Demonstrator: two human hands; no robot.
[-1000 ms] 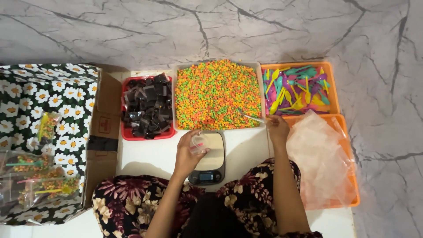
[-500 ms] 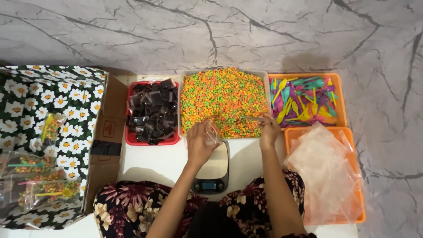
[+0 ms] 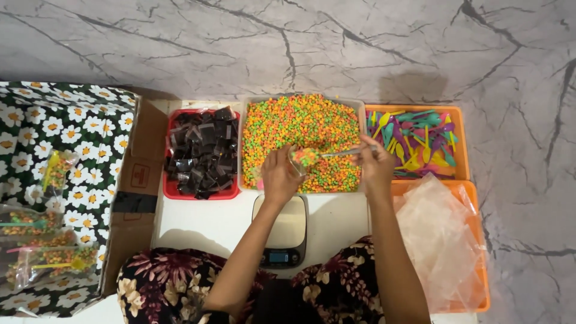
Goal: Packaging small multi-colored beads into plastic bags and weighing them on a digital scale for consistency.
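Small clear bag (image 3: pixel 303 157) hard to make out — mostly hidden by left hand (image 3: pixel 279 174), fingers closed on it above tray of coloured pellets (image 3: pixel 300 129). Right hand (image 3: pixel 377 163) pinches metal scoop (image 3: pixel 342 153), tip at bag mouth. Digital scale (image 3: pixel 287 237) partly covered by left forearm

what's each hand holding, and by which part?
Left hand holds a small clear bag near its mouth; right hand holds a scoop by its handle end.
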